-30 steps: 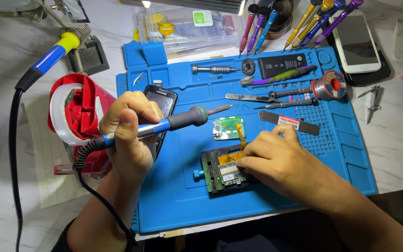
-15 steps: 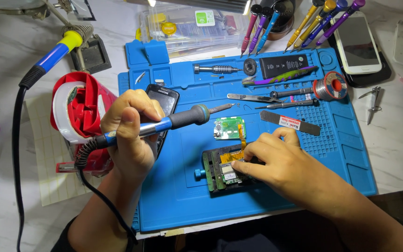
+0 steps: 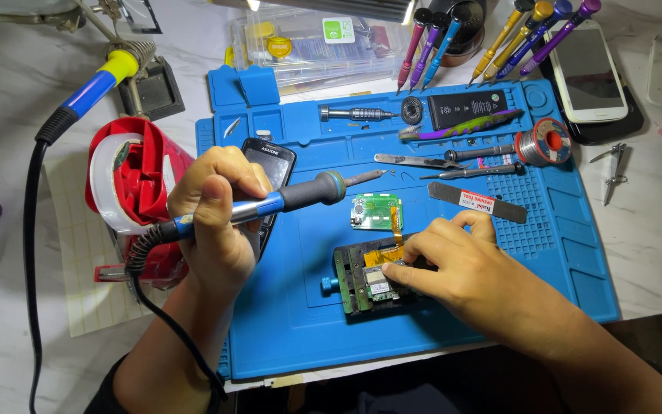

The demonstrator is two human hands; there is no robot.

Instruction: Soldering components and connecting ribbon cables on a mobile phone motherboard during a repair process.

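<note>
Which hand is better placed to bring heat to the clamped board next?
Likely the left hand: it grips the blue-handled soldering iron, tip raised above the blue silicone mat. The right hand rests on the small circuit board in its holder, steadying it.

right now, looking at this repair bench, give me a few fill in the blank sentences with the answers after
1. The left hand holds a soldering iron whose grip is black and ____.
2. The right hand rests on a circuit board clamped in a holder on the ____ work mat.
3. The small loose board above the holder is ____.
4. The spool of solder wire lies to the ____ of the flat black battery.

Missing words: blue; blue; green; right
</note>
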